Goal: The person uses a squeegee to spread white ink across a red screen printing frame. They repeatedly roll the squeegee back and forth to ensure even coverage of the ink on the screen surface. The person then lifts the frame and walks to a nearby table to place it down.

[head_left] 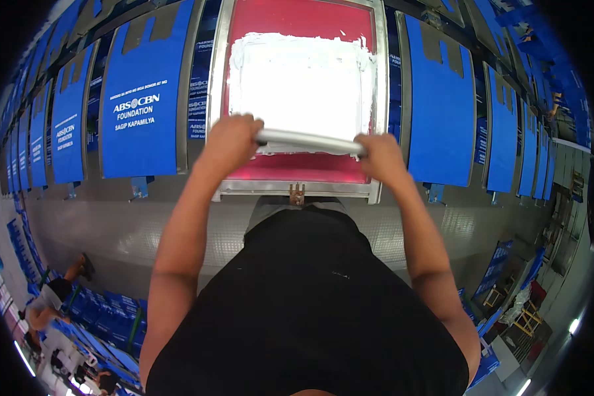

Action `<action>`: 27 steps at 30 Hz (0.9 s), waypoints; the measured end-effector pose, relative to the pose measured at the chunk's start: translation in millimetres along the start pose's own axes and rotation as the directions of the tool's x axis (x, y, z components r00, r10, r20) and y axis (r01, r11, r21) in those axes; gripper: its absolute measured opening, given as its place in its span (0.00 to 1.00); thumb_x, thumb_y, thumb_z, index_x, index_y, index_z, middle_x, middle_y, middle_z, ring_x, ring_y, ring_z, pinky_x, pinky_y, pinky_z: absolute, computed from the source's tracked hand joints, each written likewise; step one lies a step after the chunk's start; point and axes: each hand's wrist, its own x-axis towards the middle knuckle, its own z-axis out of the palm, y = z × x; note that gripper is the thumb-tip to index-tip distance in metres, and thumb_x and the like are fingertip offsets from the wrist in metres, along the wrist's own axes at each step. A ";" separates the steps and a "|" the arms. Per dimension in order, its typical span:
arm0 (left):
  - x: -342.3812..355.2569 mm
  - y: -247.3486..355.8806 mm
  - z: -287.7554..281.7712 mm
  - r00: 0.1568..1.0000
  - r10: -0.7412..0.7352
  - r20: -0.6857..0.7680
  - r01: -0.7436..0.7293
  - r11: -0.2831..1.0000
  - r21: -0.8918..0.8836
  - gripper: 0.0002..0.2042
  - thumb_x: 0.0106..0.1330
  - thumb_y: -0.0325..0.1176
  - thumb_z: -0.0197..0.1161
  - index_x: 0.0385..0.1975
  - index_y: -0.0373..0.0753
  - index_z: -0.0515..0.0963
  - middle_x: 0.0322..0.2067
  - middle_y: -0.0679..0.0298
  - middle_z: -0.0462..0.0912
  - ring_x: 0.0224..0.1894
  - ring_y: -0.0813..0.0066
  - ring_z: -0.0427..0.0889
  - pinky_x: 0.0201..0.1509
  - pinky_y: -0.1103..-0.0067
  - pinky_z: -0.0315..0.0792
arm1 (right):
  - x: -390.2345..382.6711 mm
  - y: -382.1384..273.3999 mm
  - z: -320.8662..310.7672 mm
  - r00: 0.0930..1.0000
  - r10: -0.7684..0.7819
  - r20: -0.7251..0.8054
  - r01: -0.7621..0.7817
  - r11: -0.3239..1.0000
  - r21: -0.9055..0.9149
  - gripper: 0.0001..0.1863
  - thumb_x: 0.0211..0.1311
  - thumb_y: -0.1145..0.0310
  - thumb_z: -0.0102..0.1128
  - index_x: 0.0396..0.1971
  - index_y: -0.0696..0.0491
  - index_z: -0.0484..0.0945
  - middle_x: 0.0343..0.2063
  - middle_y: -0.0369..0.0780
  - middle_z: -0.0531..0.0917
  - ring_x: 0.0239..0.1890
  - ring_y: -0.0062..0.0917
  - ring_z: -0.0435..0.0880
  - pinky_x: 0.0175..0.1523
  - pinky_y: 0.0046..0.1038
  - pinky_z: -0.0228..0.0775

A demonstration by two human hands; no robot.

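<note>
I watch the left hand point(236, 137) with its fingers curled closed on the left end of the grey squeegee point(310, 140), and the right hand point(381, 158) closed likewise on its right end. The squeegee lies between both fists, slightly slanted, across the near part of the white ink point(300, 86) on the red screen mesh point(290, 16), inside the metal frame point(218, 86).

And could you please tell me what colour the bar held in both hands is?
The bar is silvery grey; it shows best in the head view.
</note>
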 end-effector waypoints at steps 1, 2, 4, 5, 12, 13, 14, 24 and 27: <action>14.8 -2.0 -12.3 1.000 0.014 -0.024 -0.015 1.000 -0.024 0.08 0.49 0.32 0.66 0.27 0.38 0.77 0.26 0.58 0.78 0.32 0.57 0.79 0.37 0.66 0.73 | 13.5 12.8 -6.0 0.996 -0.047 -0.081 0.050 0.998 0.040 0.17 0.40 0.76 0.58 0.36 0.51 0.80 0.25 0.49 0.81 0.32 0.47 0.80 0.40 0.44 0.71; 31.3 -7.4 -21.0 0.999 -0.008 -0.052 0.007 1.000 -0.021 0.08 0.49 0.31 0.66 0.28 0.38 0.77 0.26 0.58 0.78 0.33 0.57 0.79 0.37 0.66 0.73 | 29.3 16.9 -20.3 0.988 -0.055 -0.144 0.060 0.998 0.027 0.17 0.40 0.76 0.58 0.35 0.51 0.80 0.25 0.49 0.81 0.32 0.47 0.80 0.40 0.44 0.71; 67.7 -23.9 -26.3 0.992 -0.058 -0.112 0.058 0.998 0.000 0.09 0.48 0.30 0.66 0.29 0.38 0.77 0.28 0.58 0.79 0.34 0.57 0.79 0.40 0.66 0.73 | 68.2 23.4 -48.9 0.967 -0.090 -0.239 0.086 0.996 -0.026 0.17 0.41 0.76 0.56 0.36 0.52 0.80 0.26 0.47 0.82 0.34 0.45 0.80 0.42 0.44 0.70; 86.6 -34.2 -25.9 0.986 -0.081 -0.145 0.084 0.996 0.018 0.09 0.48 0.30 0.65 0.30 0.38 0.77 0.30 0.58 0.79 0.36 0.57 0.79 0.41 0.66 0.73 | 91.4 28.6 -56.2 0.955 -0.114 -0.272 0.099 0.993 -0.067 0.17 0.42 0.76 0.55 0.37 0.52 0.79 0.28 0.47 0.82 0.36 0.44 0.80 0.45 0.44 0.70; 90.7 -65.4 73.8 0.965 -0.057 -0.255 0.087 0.990 0.109 0.19 0.45 0.26 0.63 0.40 0.40 0.73 0.41 0.56 0.75 0.45 0.57 0.74 0.48 0.65 0.69 | 133.1 42.4 27.9 0.924 -0.173 -0.341 0.043 0.934 -0.355 0.21 0.46 0.77 0.54 0.45 0.52 0.72 0.41 0.42 0.76 0.47 0.37 0.75 0.55 0.46 0.61; 70.1 -55.4 75.1 0.967 -0.054 -0.249 0.078 0.993 0.088 0.19 0.44 0.25 0.64 0.40 0.40 0.74 0.41 0.57 0.75 0.46 0.58 0.74 0.49 0.65 0.68 | 111.2 33.5 33.4 0.953 -0.144 -0.268 0.050 0.942 -0.331 0.21 0.46 0.78 0.54 0.45 0.52 0.71 0.42 0.42 0.75 0.48 0.37 0.74 0.54 0.46 0.61; 49.8 -44.3 68.8 0.971 -0.076 -0.228 0.087 0.995 0.040 0.18 0.43 0.25 0.64 0.38 0.40 0.74 0.39 0.57 0.75 0.44 0.58 0.74 0.49 0.66 0.67 | 91.6 26.0 32.2 0.962 -0.143 -0.232 0.074 0.956 -0.283 0.21 0.44 0.79 0.55 0.44 0.53 0.71 0.40 0.42 0.75 0.47 0.37 0.74 0.54 0.45 0.60; -36.7 20.0 39.7 0.977 -0.212 0.040 0.215 0.965 -0.152 0.18 0.38 0.27 0.70 0.33 0.38 0.78 0.32 0.58 0.79 0.39 0.57 0.77 0.45 0.65 0.72 | -12.6 -12.7 24.4 0.999 -0.008 -0.037 0.004 0.995 -0.102 0.15 0.37 0.75 0.63 0.32 0.53 0.77 0.29 0.41 0.80 0.39 0.37 0.79 0.62 0.49 0.59; -31.7 14.1 38.2 0.960 -0.228 0.162 0.248 0.962 -0.115 0.19 0.36 0.26 0.70 0.34 0.38 0.78 0.34 0.58 0.80 0.40 0.57 0.78 0.46 0.65 0.72 | -0.5 -8.3 18.1 1.000 -0.013 0.026 0.014 0.999 -0.031 0.16 0.36 0.77 0.61 0.32 0.53 0.78 0.28 0.42 0.80 0.37 0.38 0.80 0.63 0.51 0.57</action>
